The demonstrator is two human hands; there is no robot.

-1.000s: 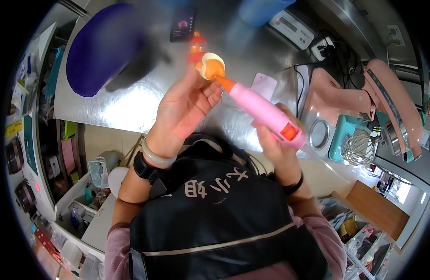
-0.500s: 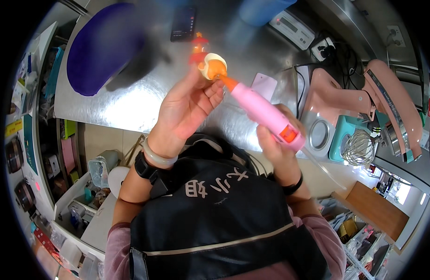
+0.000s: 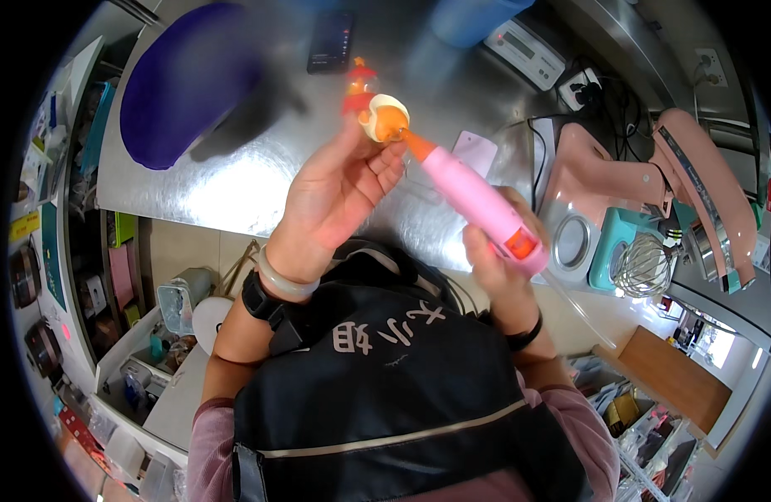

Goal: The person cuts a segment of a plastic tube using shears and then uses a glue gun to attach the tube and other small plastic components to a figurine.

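Observation:
My left hand (image 3: 339,188) pinches a small orange and cream piece (image 3: 389,119) above the metal table, its fingertips partly hidden behind it. Just past this piece shows a small red and orange ornament (image 3: 360,86) with a star on top; whether the two are joined I cannot tell. My right hand (image 3: 496,259) is wrapped round a pink hot glue gun (image 3: 477,197), shaped like a thick pen. Its orange nozzle points up and left, the tip at the lower right edge of the piece. From its rear end trails a clear glue stick (image 3: 578,309).
Behind my hands lie a phone (image 3: 330,42) and a pale pink card (image 3: 474,152). A purple rounded object (image 3: 181,92) sits at the left, a blurred blue container (image 3: 473,18) and a scale (image 3: 524,52) at the back. To the right stands a pink stand mixer (image 3: 611,171) beside a wire whisk (image 3: 643,266).
The hot glue gun and the orange and cream piece have shifted slightly to the right. Both hands keep their hold.

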